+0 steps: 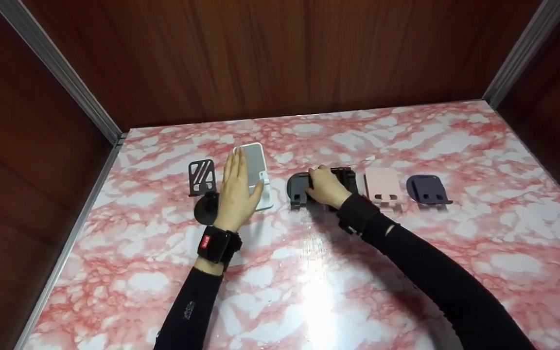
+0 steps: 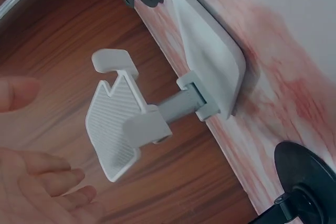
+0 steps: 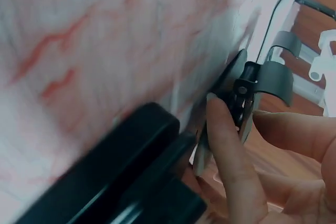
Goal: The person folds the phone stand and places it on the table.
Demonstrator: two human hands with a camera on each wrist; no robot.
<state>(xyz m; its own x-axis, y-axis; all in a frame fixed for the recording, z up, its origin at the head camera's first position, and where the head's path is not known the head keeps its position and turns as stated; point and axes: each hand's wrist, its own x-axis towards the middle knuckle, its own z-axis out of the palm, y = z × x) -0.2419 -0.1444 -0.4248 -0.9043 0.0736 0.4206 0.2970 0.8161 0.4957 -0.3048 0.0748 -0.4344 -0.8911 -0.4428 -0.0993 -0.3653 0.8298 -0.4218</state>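
Several phone stands are lined up across the table. My left hand (image 1: 239, 194) has its fingers straight and the thumb apart, overlapping a white phone stand (image 1: 262, 194) in the head view. In the left wrist view a gap separates that hand from the stand's ribbed back (image 2: 113, 124). My right hand (image 1: 328, 187) pinches the edge of a dark grey phone stand (image 1: 298, 187) between thumb and fingers. In the right wrist view, its curved front hooks (image 3: 274, 80) stick out past the fingers. A black phone stand (image 1: 350, 180) lies partly hidden behind the right hand.
Left of the left hand stands a black phone stand (image 1: 202, 177) with a slotted plate and round base. A pink phone stand (image 1: 382, 185) and a dark purple one (image 1: 428, 189) stand to the right. Wooden panels (image 1: 309, 58) enclose the marbled table (image 1: 173, 301).
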